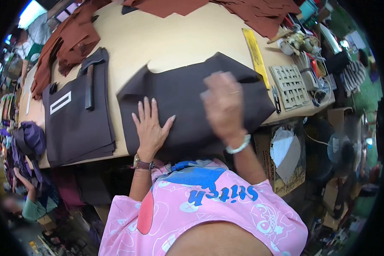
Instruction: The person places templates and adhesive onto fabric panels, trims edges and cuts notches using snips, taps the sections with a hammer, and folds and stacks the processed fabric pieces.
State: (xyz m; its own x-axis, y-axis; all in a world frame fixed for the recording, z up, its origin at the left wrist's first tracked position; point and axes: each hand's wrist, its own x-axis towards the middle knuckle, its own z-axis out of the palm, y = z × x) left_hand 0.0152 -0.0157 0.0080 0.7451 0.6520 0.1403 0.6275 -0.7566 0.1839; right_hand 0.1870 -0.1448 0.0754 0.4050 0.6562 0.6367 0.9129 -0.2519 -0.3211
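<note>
Dark cloth (185,98): one piece, spread at the near edge of the bench (166,38), in front of the person. Left hand (150,123): open, palm down, fingers spread, on the cloth's left part. Right hand (224,102): over the cloth's right part, blurred; whether open or closed could not be told. To the left: a stack (79,132) of dark cloth, bearing a white frame (60,103) and a dark bar (89,87). To the right: a yellow ruler (254,53), snips (276,100) and a slotted tray (290,86). Along the far edge: rust cloth (170,6).
</note>
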